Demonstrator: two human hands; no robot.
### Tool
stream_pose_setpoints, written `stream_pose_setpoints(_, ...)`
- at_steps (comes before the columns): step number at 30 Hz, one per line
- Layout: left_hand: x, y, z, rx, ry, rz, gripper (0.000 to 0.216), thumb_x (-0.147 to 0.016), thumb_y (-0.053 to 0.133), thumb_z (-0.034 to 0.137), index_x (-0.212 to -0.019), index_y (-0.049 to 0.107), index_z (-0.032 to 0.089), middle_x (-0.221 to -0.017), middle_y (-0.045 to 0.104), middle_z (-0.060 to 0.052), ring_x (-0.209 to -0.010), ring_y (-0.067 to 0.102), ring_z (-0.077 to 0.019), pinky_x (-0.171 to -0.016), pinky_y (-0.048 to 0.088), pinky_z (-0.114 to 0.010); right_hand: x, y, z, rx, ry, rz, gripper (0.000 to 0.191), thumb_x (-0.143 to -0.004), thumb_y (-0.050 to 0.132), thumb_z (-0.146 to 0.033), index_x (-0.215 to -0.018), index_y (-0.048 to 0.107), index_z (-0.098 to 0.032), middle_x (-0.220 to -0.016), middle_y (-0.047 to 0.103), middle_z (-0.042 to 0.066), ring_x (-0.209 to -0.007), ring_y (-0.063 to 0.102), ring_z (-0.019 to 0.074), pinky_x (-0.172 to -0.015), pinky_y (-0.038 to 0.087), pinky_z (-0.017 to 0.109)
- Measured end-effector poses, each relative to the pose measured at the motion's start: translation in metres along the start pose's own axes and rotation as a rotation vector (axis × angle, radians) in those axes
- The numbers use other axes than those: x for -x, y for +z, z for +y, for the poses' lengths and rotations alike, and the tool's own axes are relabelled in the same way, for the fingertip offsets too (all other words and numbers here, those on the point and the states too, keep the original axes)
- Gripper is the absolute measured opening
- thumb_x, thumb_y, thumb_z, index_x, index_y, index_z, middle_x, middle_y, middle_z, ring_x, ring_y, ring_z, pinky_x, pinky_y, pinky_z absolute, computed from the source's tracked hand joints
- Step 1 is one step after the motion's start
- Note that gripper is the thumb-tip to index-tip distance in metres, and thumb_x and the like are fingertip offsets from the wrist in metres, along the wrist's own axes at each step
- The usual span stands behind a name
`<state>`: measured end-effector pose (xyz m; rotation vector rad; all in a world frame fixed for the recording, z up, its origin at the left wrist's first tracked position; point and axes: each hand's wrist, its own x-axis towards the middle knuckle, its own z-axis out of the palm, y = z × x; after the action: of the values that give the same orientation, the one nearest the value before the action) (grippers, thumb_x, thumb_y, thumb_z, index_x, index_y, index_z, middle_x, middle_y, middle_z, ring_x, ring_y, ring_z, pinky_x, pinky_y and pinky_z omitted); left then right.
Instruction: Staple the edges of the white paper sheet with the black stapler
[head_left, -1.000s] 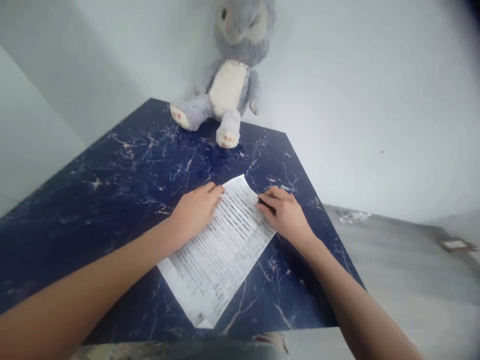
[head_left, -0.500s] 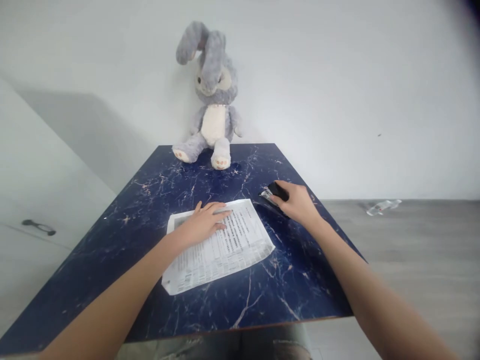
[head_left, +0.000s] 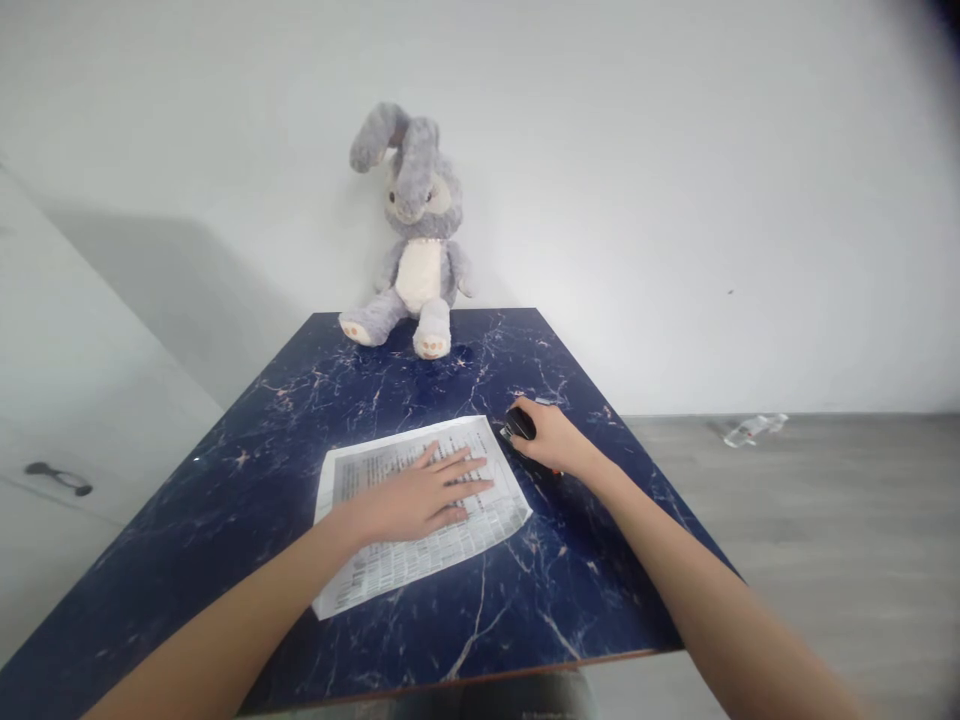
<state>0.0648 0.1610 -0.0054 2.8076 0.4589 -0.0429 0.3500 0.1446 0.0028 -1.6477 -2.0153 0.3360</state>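
Observation:
A printed stack of paper (head_left: 390, 560) lies on the dark blue marble-patterned table (head_left: 247, 450). My left hand (head_left: 420, 495) rests flat on the sheets, fingers spread toward the right. My right hand (head_left: 547, 440) is closed around a small black stapler (head_left: 519, 424), which sits just off the paper's far right corner. The stapler's nose points at that corner.
A grey plush rabbit (head_left: 409, 240) sits at the table's far edge against the white wall. A white cabinet with a dark handle (head_left: 56, 477) stands to the left. A clear plastic bottle (head_left: 746, 428) lies on the grey floor to the right.
The paper has turned square under my left hand, which slid onto its middle. My right hand lifted the stapler away, then brought it back to the paper's far right corner. The view tilted up.

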Motion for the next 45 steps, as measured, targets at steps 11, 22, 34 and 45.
stream_pose_setpoints(11, 0.014, -0.011, -0.011, 0.000, -0.064, 0.071, 0.060, -0.100, 0.057, 0.061, -0.156, 0.046, 0.045, -0.168, 0.039, -0.001, -0.154, 0.037, -0.0325, -0.127, 0.025, -0.050, -0.017, -0.028, 0.081, 0.063, 0.303, 0.246, 0.018, -0.089, 0.063, -0.024, -0.102, 0.074, -0.020, -0.088, 0.076, 0.006, -0.083, 0.071, 0.0230, -0.084, 0.054, 0.037)
stream_pose_setpoints(22, 0.026, -0.027, -0.012, 0.056, -0.130, 0.022, 0.050, -0.096, 0.065, 0.057, -0.144, 0.059, 0.044, -0.156, 0.050, -0.002, -0.140, 0.048, -0.0327, -0.111, 0.039, -0.044, -0.025, 0.003, 0.091, 0.213, 0.239, 0.173, 0.032, -0.090, 0.070, -0.024, -0.120, 0.076, -0.017, -0.117, 0.071, 0.013, -0.106, 0.067, 0.0258, -0.102, 0.049, 0.037)
stream_pose_setpoints(34, 0.003, 0.007, -0.004, -0.027, -0.135, 0.263, 0.030, -0.105, 0.055, 0.046, -0.128, 0.062, 0.029, -0.130, 0.058, -0.008, -0.118, 0.055, -0.0287, -0.099, 0.044, -0.044, -0.028, 0.005, 0.078, 0.049, 0.180, 0.259, 0.021, -0.090, 0.065, -0.022, -0.107, 0.077, -0.018, -0.093, 0.074, 0.008, -0.086, 0.066, 0.0229, -0.088, 0.051, 0.036)
stream_pose_setpoints(45, -0.004, 0.023, -0.014, -0.070, -0.170, 0.338, 0.045, -0.107, 0.046, 0.047, -0.147, 0.051, 0.026, -0.151, 0.049, -0.013, -0.138, 0.047, -0.0342, -0.114, 0.040, -0.055, 0.002, -0.041, 0.042, -0.713, 0.024, -0.679, 0.083, -0.073, 0.090, -0.044, -0.148, 0.056, -0.027, -0.132, 0.069, 0.008, -0.117, 0.065, 0.0303, -0.094, 0.057, 0.042)
